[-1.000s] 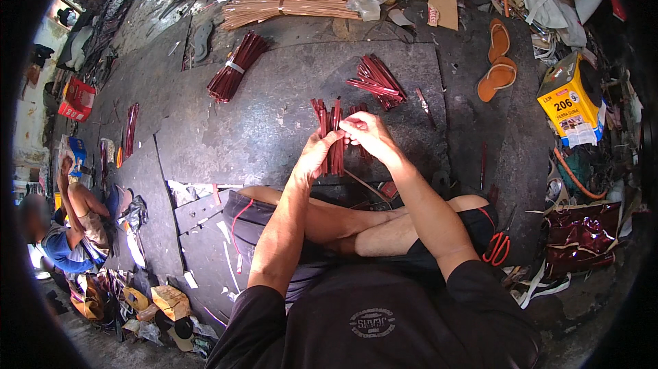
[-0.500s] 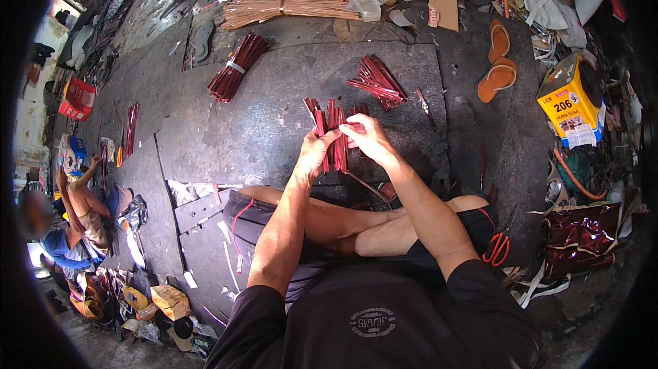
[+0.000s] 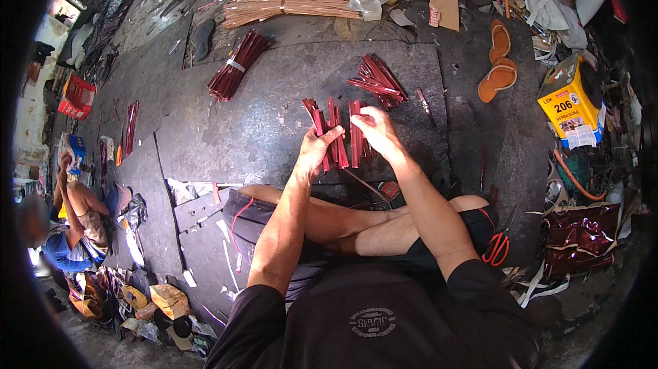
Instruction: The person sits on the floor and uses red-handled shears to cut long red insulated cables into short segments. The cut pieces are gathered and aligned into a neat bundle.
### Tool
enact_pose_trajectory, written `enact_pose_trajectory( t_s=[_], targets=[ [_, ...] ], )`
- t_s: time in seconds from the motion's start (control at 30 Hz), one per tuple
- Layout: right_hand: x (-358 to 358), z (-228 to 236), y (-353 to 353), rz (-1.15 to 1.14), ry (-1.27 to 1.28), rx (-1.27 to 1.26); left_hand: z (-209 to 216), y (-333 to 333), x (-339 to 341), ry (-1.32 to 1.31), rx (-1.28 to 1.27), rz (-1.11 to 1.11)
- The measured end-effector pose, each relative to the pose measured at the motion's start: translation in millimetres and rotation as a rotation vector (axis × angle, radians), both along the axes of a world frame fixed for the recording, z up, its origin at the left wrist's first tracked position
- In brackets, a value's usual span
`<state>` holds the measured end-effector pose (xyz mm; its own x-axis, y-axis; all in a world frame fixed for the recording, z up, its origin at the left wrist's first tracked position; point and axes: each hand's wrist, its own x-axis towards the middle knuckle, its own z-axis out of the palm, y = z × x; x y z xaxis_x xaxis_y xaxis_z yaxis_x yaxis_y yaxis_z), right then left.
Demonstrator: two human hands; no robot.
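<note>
Glossy dark red strips are split between my two hands above the dark floor mat. My left hand (image 3: 318, 149) is closed around a fanned bunch of red strips (image 3: 334, 137), with the thumb across them. Slightly apart on the right, my right hand (image 3: 378, 133) pinches a smaller group of red strips (image 3: 355, 143) near its upper part. Both groups stand roughly upright in view, their lower ends above my crossed legs. Beyond my hands lie a loose pile of red strips (image 3: 380, 82) and a red bundle (image 3: 237, 67) tied with a pale band.
Pale strip bundles (image 3: 295, 5) lie at the far side. Orange sandals (image 3: 497, 79) and a yellow box (image 3: 570, 105) are at the right. Orange-handled scissors (image 3: 496, 250) rest by my right knee. Another person (image 3: 75, 232) sits at the left.
My right hand has moved slightly right, away from the left, with a group of red strips now separated from the left-hand bunch. The left hand has stayed nearly in place.
</note>
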<state>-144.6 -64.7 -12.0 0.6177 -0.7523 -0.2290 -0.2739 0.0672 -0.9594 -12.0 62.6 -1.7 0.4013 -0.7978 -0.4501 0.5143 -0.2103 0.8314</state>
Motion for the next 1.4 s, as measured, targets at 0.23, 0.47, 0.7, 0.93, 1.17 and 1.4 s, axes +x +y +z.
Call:
enact_pose_trajectory(
  t_s=[0.23, 0.47, 0.7, 0.93, 1.17, 1.4],
  targets=[
    [-4.6, -4.4, -10.7, -0.049, 0.073, -0.255, 1.0, -1.7, 0.2, 0.039, -0.017, -0.083],
    [0.1, 2.2, 6.7, 0.068, -0.071, 0.163, 12.0, -1.0, -2.5, 0.133, -0.001, -0.111],
    [2.1, -9.7, 1.8, -0.064, -0.042, 0.082, -11.9, -0.9, 0.0, 0.13, -0.042, -0.016],
    [-14.7, -2.8, -12.0, -0.182, 0.28, -0.541, -7.6, -4.0, 0.9, 0.212, -0.004, -0.086],
    [-1.4, 7.8, 5.5, 0.051, -0.086, 0.131, 4.2, -4.3, -7.0, 0.166, -0.037, -0.217],
    [-0.5, 15.5, 3.6, 0.081, 0.001, 0.089, -22.4, -0.7, 9.8, 0.496, -0.007, -0.166]
  ],
)
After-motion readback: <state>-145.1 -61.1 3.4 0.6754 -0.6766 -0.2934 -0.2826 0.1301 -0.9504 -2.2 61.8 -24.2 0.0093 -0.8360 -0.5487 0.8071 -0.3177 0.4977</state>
